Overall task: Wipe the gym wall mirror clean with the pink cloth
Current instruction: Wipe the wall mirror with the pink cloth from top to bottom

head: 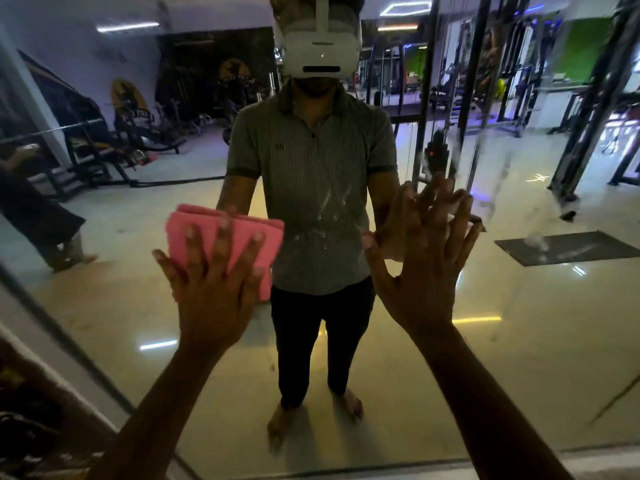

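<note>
Glass fills nearly the whole view: the gym wall mirror (485, 358) runs down to its bottom edge, where a pale ledge (519, 460) shows, and a dark frame strip (69, 327) slants along its lower left side. Whitish streaks and smears (325, 216) mark the glass near its middle, with more smudging toward the upper right corner. The pink cloth (242, 233), folded into a flat pad, lies against the mirror left of centre, pressed there by the left hand (211, 285) with fingers straight and spread over it. The right hand (426, 271) rests flat on the bare glass right of centre, fingers straight and splayed, holding nothing (its reflection meets it fingertip to fingertip). Reflected behind the person are a glossy pale floor (519, 306), dark weight machines (485, 81), a floor mat (568, 247) and blue-lit racks.
</note>
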Motion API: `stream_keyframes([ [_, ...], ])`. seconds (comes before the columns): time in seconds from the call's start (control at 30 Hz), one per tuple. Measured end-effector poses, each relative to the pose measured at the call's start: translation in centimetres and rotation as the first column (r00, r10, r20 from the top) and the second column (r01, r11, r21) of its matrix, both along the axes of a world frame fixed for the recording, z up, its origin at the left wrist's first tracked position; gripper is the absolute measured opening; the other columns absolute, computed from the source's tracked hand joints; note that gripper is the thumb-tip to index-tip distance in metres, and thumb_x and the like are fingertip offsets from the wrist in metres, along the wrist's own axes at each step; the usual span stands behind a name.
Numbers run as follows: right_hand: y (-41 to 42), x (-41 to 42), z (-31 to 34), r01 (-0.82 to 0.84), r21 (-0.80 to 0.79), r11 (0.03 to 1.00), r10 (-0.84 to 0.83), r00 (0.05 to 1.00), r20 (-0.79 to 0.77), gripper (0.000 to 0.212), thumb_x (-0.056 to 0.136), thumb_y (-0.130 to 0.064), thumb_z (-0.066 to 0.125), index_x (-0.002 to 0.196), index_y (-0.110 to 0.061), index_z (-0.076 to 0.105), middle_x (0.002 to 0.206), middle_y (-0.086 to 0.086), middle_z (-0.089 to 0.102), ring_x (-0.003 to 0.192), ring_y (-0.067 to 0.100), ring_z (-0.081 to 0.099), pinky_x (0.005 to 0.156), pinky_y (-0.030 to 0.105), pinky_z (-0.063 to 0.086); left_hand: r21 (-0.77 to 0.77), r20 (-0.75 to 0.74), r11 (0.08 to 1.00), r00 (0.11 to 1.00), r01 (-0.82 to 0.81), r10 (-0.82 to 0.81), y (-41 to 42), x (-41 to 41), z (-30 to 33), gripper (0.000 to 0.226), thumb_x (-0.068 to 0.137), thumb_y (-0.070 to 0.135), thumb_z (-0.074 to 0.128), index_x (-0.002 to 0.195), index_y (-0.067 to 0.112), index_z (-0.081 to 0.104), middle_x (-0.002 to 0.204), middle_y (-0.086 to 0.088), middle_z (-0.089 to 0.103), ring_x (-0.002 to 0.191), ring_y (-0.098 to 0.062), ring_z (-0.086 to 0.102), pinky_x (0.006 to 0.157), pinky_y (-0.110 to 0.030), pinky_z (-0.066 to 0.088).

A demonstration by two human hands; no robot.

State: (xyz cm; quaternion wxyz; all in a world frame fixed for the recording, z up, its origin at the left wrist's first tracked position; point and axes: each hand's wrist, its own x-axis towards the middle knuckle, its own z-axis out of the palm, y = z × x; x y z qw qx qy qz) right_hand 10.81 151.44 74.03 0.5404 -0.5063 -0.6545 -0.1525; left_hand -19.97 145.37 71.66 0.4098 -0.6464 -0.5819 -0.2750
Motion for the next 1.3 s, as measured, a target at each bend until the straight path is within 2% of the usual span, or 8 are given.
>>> stream_keyframes([
  [0.1,0.0,-0.3,0.1,-0.022,-0.042,0.999,0.022,1.000,0.004,0.090,0.105,-0.058,0.066,0.173,-0.013,0.028,0.181,0.024,0.006,0.167,0.050,-0.002,0.132,0.072,0.003,0.082,0.304,0.996,0.953,-0.045,0.018,1.8,2.9,3.2,0.064,0.116,0.052,0.026,0.173,0.026,0.012,0.181,-0.018,0.006,0.163,-0.056,0.003,0.127,-0.073,-0.009],
  [0.3,0.1,0.4,-0.2,-0.050,-0.057,0.997,0.050,0.999,0.002,0.091,0.104,-0.057,0.069,0.173,-0.013,0.029,0.182,0.022,0.005,0.168,0.047,-0.003,0.133,0.070,0.005,-0.105,-0.067,0.972,0.974,0.209,-0.216,1.5,5.8,-2.3,0.068,0.112,0.046,0.047,0.172,0.030,0.019,0.183,-0.005,-0.002,0.167,-0.041,0.000,0.131,-0.067,-0.009],
  [0.5,-0.1,0.4,-0.3,-0.050,-0.051,0.997,0.050,0.999,-0.003,0.087,0.103,-0.053,0.072,0.171,-0.013,0.035,0.181,0.023,0.011,0.169,0.046,0.002,0.131,0.072,0.011,0.130,0.256,0.987,0.959,0.092,-0.124,4.5,9.4,4.4,0.067,0.116,0.058,0.026,0.173,0.027,0.009,0.179,-0.017,0.008,0.162,-0.053,0.010,0.130,-0.068,-0.004],
  [0.67,-0.5,1.9,-0.8,-0.092,-0.010,0.996,0.092,0.996,0.014,0.078,0.105,-0.041,0.073,0.169,-0.012,0.038,0.180,0.022,0.018,0.169,0.043,0.010,0.130,0.070,0.019,-0.032,-0.016,0.963,0.964,0.266,-0.267,2.9,9.3,-2.8,0.076,0.112,0.044,0.049,0.174,0.030,0.007,0.182,-0.005,-0.007,0.168,-0.036,-0.008,0.133,-0.062,-0.003],
  [0.87,0.9,4.7,0.6,-0.069,0.079,0.994,0.067,0.997,0.029,0.083,0.105,-0.045,0.072,0.169,-0.014,0.028,0.178,0.028,0.019,0.168,0.047,0.013,0.128,0.071,0.022,0.170,0.374,0.984,0.921,0.047,-0.109,4.9,11.9,4.5,0.064,0.117,0.054,0.026,0.173,0.026,0.012,0.179,-0.016,0.011,0.161,-0.055,0.014,0.129,-0.070,0.000],
  [1.07,1.6,7.6,0.7,-0.102,-0.052,0.993,0.108,0.986,0.126,0.083,0.109,-0.058,0.058,0.174,-0.017,0.027,0.183,0.021,0.003,0.169,0.045,-0.005,0.131,0.073,0.005,-0.048,-0.043,0.977,0.977,0.206,-0.208,3.9,14.0,-1.5,0.075,0.113,0.044,0.046,0.174,0.030,0.006,0.182,-0.010,0.002,0.167,-0.042,0.000,0.132,-0.067,-0.004],
  [1.23,2.2,8.8,0.4,-0.102,-0.018,0.995,0.104,0.981,0.165,0.079,0.108,-0.056,0.060,0.172,-0.018,0.032,0.182,0.020,0.009,0.169,0.042,0.001,0.131,0.072,0.009,0.129,0.389,0.991,0.921,-0.020,-0.032,6.0,15.9,4.4,0.068,0.116,0.045,0.040,0.174,0.026,0.009,0.181,-0.017,0.006,0.165,-0.050,0.005,0.132,-0.068,-0.004],
  [1.3,2.4,8.9,0.3,-0.120,-0.030,0.992,0.123,0.978,0.168,0.079,0.109,-0.056,0.059,0.173,-0.019,0.031,0.182,0.020,0.007,0.169,0.043,0.001,0.131,0.073,0.010,0.084,0.238,0.991,0.964,0.100,-0.117,6.1,18.1,3.0,0.067,0.116,0.046,0.034,0.174,0.028,0.003,0.181,-0.013,0.001,0.165,-0.049,0.003,0.132,-0.067,-0.006],
])
